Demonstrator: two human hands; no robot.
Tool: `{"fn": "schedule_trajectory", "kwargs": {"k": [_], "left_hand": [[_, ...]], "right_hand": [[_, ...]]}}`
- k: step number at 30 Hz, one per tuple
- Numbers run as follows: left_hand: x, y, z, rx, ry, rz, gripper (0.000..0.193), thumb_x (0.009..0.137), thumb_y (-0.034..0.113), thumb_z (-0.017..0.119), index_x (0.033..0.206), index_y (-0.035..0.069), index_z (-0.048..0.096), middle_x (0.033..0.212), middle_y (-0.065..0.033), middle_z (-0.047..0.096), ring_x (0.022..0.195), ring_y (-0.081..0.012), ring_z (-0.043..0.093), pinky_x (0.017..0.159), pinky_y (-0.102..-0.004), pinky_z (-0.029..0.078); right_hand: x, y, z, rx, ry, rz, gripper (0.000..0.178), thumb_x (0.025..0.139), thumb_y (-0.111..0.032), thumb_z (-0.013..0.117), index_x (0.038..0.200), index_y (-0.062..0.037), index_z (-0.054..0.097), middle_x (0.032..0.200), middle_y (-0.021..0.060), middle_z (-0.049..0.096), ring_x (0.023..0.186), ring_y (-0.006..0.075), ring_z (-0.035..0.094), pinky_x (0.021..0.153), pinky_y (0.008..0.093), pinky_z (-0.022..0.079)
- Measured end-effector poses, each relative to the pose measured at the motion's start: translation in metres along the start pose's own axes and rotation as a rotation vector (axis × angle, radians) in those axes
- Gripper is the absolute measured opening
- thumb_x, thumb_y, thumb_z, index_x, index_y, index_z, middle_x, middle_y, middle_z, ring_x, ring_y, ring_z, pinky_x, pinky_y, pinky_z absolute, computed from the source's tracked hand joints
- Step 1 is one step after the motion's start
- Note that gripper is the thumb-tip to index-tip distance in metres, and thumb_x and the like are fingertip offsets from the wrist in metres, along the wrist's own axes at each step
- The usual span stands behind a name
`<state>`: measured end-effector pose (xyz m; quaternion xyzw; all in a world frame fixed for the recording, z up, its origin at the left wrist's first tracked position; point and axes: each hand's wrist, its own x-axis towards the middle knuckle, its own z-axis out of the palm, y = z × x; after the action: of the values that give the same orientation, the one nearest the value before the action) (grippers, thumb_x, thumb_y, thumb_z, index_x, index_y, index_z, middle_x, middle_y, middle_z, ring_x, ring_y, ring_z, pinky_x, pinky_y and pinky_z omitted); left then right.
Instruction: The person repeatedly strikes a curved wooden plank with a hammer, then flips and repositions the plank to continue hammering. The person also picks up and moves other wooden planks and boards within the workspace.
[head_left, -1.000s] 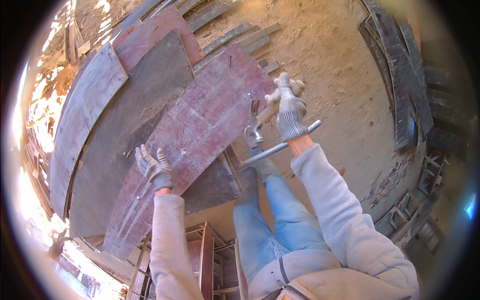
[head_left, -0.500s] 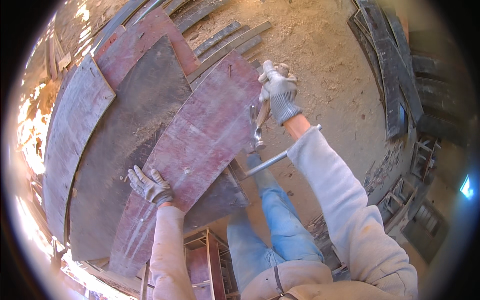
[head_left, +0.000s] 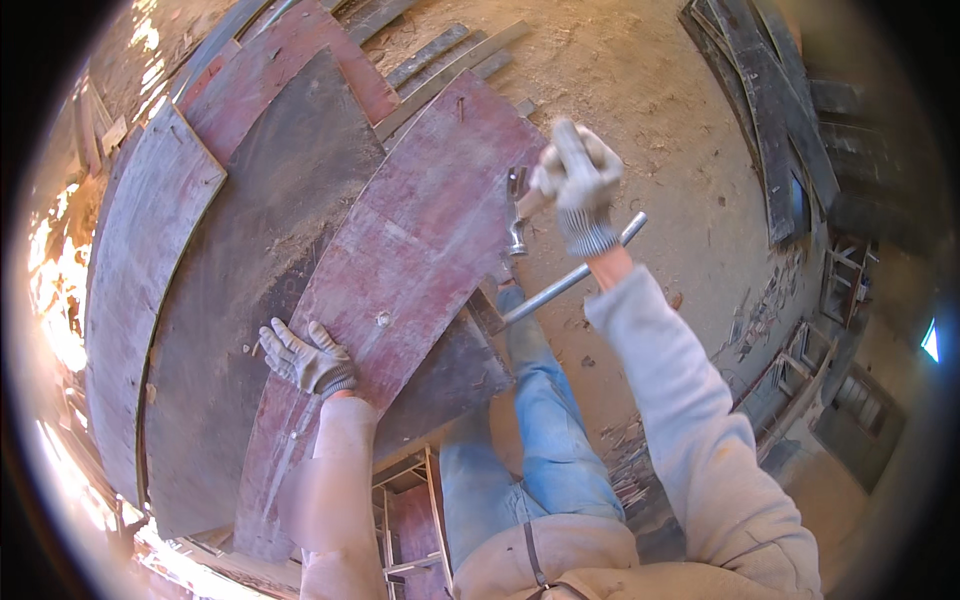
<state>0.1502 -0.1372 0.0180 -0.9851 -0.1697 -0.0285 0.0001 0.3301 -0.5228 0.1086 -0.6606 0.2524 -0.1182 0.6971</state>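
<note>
- Hammer (head_left: 531,204) is held by right hand (head_left: 580,182).
- Red panel (head_left: 432,205) is overlapped at left edge by left hand (head_left: 310,360), grip wide.
- Hammering is suggested; steady aim is needed.

I see scuffed reddish board (head_left: 410,240), long, flat, slanting over right side of dark board (head_left: 225,320). I make out claw hammer (head_left: 517,232), metal head at reddish board's right edge, near upper right corner, wooden handle pointing outward; contact unclear.
</note>
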Motion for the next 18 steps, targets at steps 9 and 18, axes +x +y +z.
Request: {"fn": "schedule_trajectory", "kwargs": {"k": [9, 18], "left_hand": [[-0.005, -0.004, 0.006, 0.014, 0.023, 0.005, 0.07, 0.106, 0.047, 0.053, 0.158, 0.002, 0.042, 0.164, -0.0256, 0.037, 0.154, -0.0405, 0.032, 0.127, -0.0558, 0.022], [-0.004, -0.004, 0.005, -0.025, 0.104, 0.018, 0.071, 0.105, 0.05, 0.053, 0.156, 0.0, 0.044, 0.161, -0.0276, 0.04, 0.153, -0.0428, 0.033, 0.127, -0.0555, 0.021]], "right_hand": [[-0.031, -0.081, 0.014, -0.009, -0.062, -0.054, 0.053, 0.109, -0.025, 0.056, 0.058, -0.0167, 0.048, 0.047, -0.0023, 0.047, 0.04, 0.0094, 0.045, 0.04, 0.026, 0.039], [-0.265, 0.008, -0.07, 0.454, 0.019, 0.369, 0.046, 0.112, -0.018, 0.05, 0.066, -0.0135, 0.05, 0.05, -0.0035, 0.035, 0.037, 0.0119, 0.038, 0.036, 0.0317, 0.041]]}}
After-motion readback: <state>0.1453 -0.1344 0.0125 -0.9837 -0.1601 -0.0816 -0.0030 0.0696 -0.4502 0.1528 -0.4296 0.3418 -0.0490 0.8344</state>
